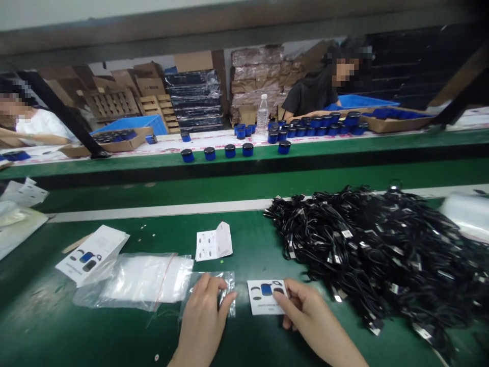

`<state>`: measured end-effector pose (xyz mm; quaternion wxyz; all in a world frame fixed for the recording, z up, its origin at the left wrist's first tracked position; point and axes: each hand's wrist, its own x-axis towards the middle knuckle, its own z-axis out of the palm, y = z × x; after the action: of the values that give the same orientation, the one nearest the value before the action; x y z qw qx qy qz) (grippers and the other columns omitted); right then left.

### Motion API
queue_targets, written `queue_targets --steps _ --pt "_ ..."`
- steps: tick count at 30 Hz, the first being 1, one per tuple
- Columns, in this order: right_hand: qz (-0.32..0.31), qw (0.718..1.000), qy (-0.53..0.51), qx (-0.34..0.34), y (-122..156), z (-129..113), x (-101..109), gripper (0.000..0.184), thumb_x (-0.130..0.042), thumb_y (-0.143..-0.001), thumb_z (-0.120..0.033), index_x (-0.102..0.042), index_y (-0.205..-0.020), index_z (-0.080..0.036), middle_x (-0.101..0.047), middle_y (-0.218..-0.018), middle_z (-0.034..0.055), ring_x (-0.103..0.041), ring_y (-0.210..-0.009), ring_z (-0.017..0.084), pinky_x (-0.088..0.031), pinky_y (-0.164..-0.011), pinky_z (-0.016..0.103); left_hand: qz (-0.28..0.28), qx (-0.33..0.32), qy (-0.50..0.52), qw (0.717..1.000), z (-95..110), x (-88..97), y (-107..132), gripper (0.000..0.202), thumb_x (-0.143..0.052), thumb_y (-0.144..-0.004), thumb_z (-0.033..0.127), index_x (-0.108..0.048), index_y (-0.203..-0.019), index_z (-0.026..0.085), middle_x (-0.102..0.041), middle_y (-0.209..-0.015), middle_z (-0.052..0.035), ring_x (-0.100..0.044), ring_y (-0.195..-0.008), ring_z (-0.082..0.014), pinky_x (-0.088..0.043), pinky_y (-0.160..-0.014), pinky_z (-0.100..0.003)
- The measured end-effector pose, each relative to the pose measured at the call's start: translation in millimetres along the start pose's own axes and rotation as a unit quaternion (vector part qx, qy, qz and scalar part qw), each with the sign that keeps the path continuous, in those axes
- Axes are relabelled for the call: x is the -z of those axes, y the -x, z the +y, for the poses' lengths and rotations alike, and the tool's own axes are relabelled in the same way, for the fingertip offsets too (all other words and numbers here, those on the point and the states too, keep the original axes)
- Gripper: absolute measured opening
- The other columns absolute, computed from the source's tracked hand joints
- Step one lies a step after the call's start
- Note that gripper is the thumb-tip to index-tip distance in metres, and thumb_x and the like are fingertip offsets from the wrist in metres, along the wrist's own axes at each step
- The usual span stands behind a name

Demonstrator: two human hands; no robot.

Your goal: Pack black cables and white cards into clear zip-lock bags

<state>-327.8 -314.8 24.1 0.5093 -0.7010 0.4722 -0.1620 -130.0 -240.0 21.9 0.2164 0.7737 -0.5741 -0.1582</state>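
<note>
My left hand (204, 306) rests on a small clear plastic bag (225, 285) lying on the green table, thumb and fingers pinching its edge. My right hand (305, 306) grips a white printed leaflet (262, 296) with a blue and black product picture, thumb on top at its right edge. Leaflet and bag lie side by side, a small gap between them. A big heap of coiled black cables (382, 250) is just right of my right hand.
A stack of clear bags (145, 280) and a pile of leaflets (91, 252) lie to the left, a folded leaflet (214, 242) behind. Blue round speakers (229, 151) stand on the far belt. Two other people sit across; a water bottle (262, 114) stands there.
</note>
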Motion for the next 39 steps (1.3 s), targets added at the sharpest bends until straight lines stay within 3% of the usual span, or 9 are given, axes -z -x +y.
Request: queue_targets --steps 4,8,10,13,16,19,25,34,39 --pt "-0.007 0.998 -0.066 0.006 2 -5 -2 0.031 -0.044 -0.085 -0.043 -0.043 -0.064 -0.021 -0.045 -0.053 -0.0053 -0.051 -0.053 0.013 -0.036 -0.05 0.022 -0.017 0.005 -0.036 0.999 3 1.9 2 0.024 -0.054 -0.081 0.034 -0.055 -0.097 0.016 -0.055 -0.095 -0.0106 -0.055 -0.09 -0.0276 -0.046 -0.077 -0.04" --pt "-0.042 0.99 -0.135 0.013 4 -7 -4 0.03 -0.048 -0.084 -0.042 -0.045 -0.065 -0.019 -0.044 -0.055 -0.0054 -0.049 -0.053 0.011 -0.038 -0.05 0.021 -0.05 -0.005 -0.079 0.996 6 7.9 -5 0.015 -0.044 -0.082 0.018 -0.059 -0.084 0.014 -0.058 -0.085 -0.0109 -0.059 -0.08 -0.0265 -0.046 -0.07 -0.038" --pt "-0.044 0.986 -0.162 0.007 3 -6 -7 0.02 -0.05 -0.083 -0.039 -0.052 -0.086 -0.019 -0.048 -0.059 -0.0057 -0.051 -0.054 0.011 -0.04 -0.05 0.021 -0.06 -0.007 -0.083 0.995 6 12.3 -10 0.018 -0.042 -0.079 0.012 -0.059 -0.075 0.015 -0.059 -0.078 -0.0093 -0.06 -0.073 -0.0248 -0.045 -0.066 -0.035" --pt "-0.064 0.982 -0.176 -0.012 2 -5 -14 0.039 -0.049 -0.084 -0.034 -0.043 -0.12 -0.022 -0.055 -0.066 -0.005 -0.054 -0.053 0.011 -0.041 -0.049 0.022 -0.071 -0.016 -0.074 0.995 5 19.3 -12 0.021 -0.041 -0.079 0.011 -0.059 -0.07 0.018 -0.06 -0.073 -0.0058 -0.059 -0.066 -0.0209 -0.042 -0.059 -0.029" --pt "-0.089 0.989 -0.117 -0.007 0 -12 -19 0.024 -0.046 -0.085 -0.036 -0.061 -0.092 -0.018 -0.058 -0.066 -0.0009 -0.055 -0.052 0.012 -0.041 -0.05 0.022 -0.079 -0.025 -0.034 0.996 4 24.9 -8 0.024 -0.039 -0.086 0.023 -0.058 -0.072 0.021 -0.059 -0.073 -0.0009 -0.059 -0.065 -0.0166 -0.041 -0.057 -0.025" --pt "-0.064 0.996 -0.045 0.043 -1 -29 -23 0.029 -0.047 -0.086 -0.034 -0.062 -0.068 -0.017 -0.058 -0.065 -0.0006 -0.054 -0.056 0.012 -0.04 -0.055 0.022 -0.079 0.001 0.073 0.994 4 28.1 2 0.026 -0.037 -0.088 0.034 -0.057 -0.074 0.023 -0.056 -0.074 0.0021 -0.056 -0.063 -0.0139 -0.041 -0.058 -0.023" --pt "-0.03 0.994 -0.009 0.109 -3 -55 -33 0.019 -0.054 -0.082 -0.025 -0.064 -0.068 -0.019 -0.059 -0.069 -0.0018 -0.052 -0.067 0.012 -0.037 -0.062 0.021 -0.088 0.01 0.195 0.977 2 33.1 14 0.025 -0.041 -0.086 0.037 -0.057 -0.073 0.023 -0.053 -0.073 0.0031 -0.053 -0.062 -0.0119 -0.04 -0.059 -0.021" --pt "-0.069 0.991 -0.065 0.09 -6 -57 -43 0.019 -0.053 -0.081 -0.025 -0.07 -0.077 -0.018 -0.06 -0.072 0.0011 -0.052 -0.067 0.015 -0.038 -0.063 0.024 -0.087 0.025 0.279 0.956 -10 32.4 18 0.021 -0.049 -0.082 0.037 -0.062 -0.092 0.023 -0.066 -0.077 0.0019 -0.062 -0.069 -0.0125 -0.048 -0.063 -0.019" --pt "-0.079 0.989 -0.069 0.103 -5 -59 -43 0.02 -0.053 -0.082 -0.025 -0.071 -0.077 -0.019 -0.06 -0.072 0.0011 -0.053 -0.067 0.015 -0.039 -0.063 0.024 -0.049 -0.03 0.272 0.961 -12 30.4 21 0.02 -0.051 -0.083 0.034 -0.067 -0.093 0.027 -0.068 -0.085 0.0027 -0.065 -0.073 -0.0102 -0.049 -0.066 -0.014"
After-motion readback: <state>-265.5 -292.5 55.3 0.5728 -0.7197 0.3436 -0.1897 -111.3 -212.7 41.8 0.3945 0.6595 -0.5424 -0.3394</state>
